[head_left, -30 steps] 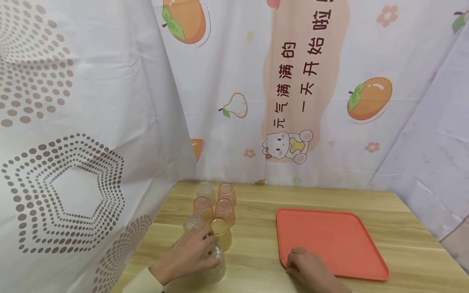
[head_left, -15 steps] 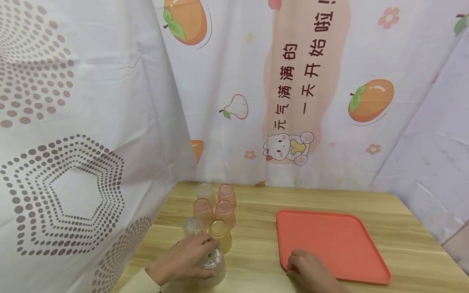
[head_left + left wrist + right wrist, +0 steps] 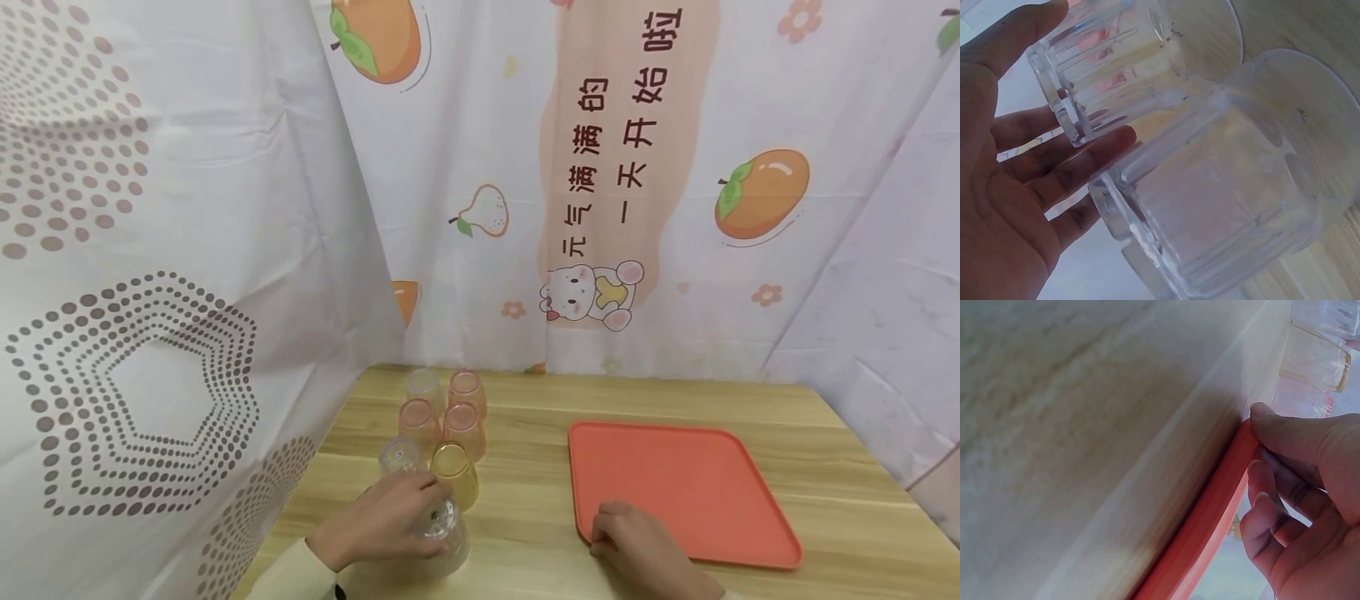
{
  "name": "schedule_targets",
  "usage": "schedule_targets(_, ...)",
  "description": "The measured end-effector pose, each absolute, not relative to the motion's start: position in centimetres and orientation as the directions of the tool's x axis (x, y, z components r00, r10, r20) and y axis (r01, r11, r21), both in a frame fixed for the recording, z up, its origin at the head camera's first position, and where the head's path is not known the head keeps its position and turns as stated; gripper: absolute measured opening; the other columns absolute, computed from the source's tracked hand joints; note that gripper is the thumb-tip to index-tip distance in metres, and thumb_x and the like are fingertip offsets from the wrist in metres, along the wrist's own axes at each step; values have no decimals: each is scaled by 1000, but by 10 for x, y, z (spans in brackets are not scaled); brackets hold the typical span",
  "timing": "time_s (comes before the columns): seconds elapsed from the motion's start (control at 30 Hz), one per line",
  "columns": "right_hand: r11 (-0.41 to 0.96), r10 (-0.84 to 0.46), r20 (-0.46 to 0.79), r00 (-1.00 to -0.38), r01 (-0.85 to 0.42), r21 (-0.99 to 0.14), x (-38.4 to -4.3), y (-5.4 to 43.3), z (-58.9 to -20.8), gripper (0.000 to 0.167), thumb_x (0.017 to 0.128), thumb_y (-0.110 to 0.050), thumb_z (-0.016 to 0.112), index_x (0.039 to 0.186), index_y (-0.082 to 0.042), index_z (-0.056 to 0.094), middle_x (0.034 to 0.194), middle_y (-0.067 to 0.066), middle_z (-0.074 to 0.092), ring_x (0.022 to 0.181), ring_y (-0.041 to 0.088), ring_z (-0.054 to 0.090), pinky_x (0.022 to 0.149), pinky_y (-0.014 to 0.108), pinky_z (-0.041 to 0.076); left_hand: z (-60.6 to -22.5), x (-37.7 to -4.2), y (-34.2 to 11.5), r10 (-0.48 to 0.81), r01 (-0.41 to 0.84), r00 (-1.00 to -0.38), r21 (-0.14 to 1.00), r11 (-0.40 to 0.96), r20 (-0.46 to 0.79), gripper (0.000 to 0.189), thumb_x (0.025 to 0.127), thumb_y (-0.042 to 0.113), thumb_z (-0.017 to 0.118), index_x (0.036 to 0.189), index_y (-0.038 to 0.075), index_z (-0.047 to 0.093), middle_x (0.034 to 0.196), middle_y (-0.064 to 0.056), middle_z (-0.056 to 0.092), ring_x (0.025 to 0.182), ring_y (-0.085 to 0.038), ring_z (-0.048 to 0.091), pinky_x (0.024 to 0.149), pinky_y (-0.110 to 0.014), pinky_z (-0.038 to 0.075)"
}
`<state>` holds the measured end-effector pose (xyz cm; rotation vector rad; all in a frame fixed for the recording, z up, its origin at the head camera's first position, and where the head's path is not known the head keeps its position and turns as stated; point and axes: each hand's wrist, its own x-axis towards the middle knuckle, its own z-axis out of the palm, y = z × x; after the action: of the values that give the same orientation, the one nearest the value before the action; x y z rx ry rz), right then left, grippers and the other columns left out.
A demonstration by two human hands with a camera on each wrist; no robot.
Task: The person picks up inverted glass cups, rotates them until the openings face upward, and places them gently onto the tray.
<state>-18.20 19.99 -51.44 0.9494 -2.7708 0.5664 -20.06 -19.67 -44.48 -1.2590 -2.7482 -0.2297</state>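
Observation:
My left hand [image 3: 386,521] reaches over the near end of a group of upturned drinking glasses. Its thumb and fingers grip a clear glass [image 3: 442,533] near its base. In the left wrist view, a second clear glass [image 3: 1222,212] stands beside the gripped clear glass [image 3: 1129,62], and a fingertip lies between them. Just beyond the hand stand a yellow glass [image 3: 459,479] and another clear glass [image 3: 400,454]. My right hand [image 3: 637,546] pinches the near left corner of a flat red tray [image 3: 682,492]. In the right wrist view, its thumb presses the tray's edge [image 3: 1200,531].
Behind the yellow glass come pink glasses [image 3: 465,429] and one more clear glass [image 3: 425,392], in two close columns. Wooden tabletop [image 3: 525,500] lies between the glasses and the tray. Printed curtains hang at the back [image 3: 480,317] and left [image 3: 300,333].
My left fingers have drawn in slightly about the clear glass. The right hand stays at the tray's corner, and the head view has shifted a little.

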Motion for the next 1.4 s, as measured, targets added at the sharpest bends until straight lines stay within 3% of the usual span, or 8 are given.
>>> schedule_targets(0.27,732,-558,267,-786,-617,-288,-180,201,-514,23,78,-19,88,76,-26,66,77,-22,51,72,-4,48,58,24,46,-446,-199,-194,723,733,-679,174,657,129,67,85,64,74,129,15,67,114,9,63,97,-6,60,75,-26,54)
schedule_targets(0.47,737,-553,258,-792,-610,-292,-179,202,-515,25,78,-20,88,76,-28,65,77,-23,51,71,-4,48,58,24,46,-449,-197,-190,690,730,-683,190,657,239,62,87,64,72,126,17,66,114,11,63,96,-5,61,77,-29,55)
schedule_targets(0.7,740,-556,255,-791,-611,-282,-180,203,-515,24,78,-19,88,75,-27,65,77,-23,52,71,-3,47,58,25,45,-450,-196,-185,604,669,-743,300,680,289,62,84,66,74,126,20,65,111,10,60,88,-4,58,64,-26,51)
schedule_targets(0.93,733,-557,240,-795,-607,-308,-180,201,-514,22,80,-18,87,77,-26,67,78,-22,54,72,-3,49,59,26,46,-456,-197,-177,556,683,-728,346,643,402,57,84,55,81,120,14,67,112,8,67,98,-8,63,80,-31,56)
schedule_targets(1.13,716,-564,253,-786,-618,-324,-180,201,-512,20,79,-14,87,79,-24,69,80,-21,56,74,-2,51,61,25,49,-456,-200,-171,516,602,-795,524,602,319,59,84,56,80,124,15,64,109,8,66,88,-4,61,74,-25,55)
schedule_targets(1.23,710,-568,244,-786,-618,-338,-180,203,-513,16,81,-15,86,81,-22,71,81,-20,56,75,-2,52,62,25,49,-456,-199,-168,516,585,-802,566,581,300,64,85,58,78,126,11,63,111,6,65,89,-4,61,76,-25,55)
schedule_targets(1.4,703,-544,256,-799,-600,-381,-178,203,-511,9,88,-23,82,89,-21,73,86,-19,55,78,-3,49,64,25,49,-460,-199,-160,488,562,-818,604,565,305,59,83,57,80,123,16,63,107,11,63,87,-3,60,74,-25,55)
